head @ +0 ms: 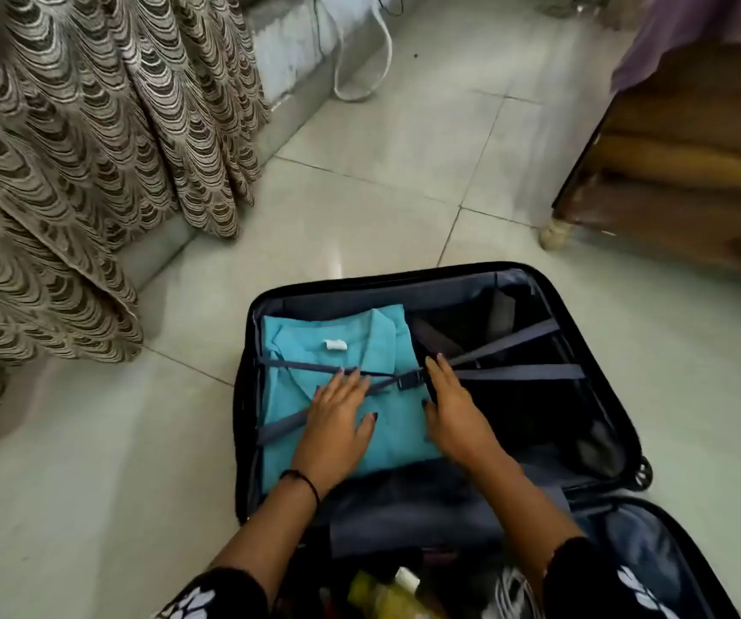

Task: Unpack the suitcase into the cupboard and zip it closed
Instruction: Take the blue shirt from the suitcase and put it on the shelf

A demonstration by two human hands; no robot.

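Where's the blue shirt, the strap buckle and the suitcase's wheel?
blue shirt (373, 337): head view, on the cloth near the collar.
buckle (411, 378): head view, on its black middle.
wheel (641, 475): head view, on its round rim.

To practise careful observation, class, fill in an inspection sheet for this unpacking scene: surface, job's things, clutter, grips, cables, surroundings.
Surface: pale tiled floor.
Job's things: black suitcase open on it; folded teal shirt under crossed grey straps.
Clutter: blurred bottles in the near half.
Grips: left hand flat on the shirt; right hand beside the buckle; neither holds anything.
Cables: white cord looped by the wall.
Surroundings: patterned curtain, wooden furniture.
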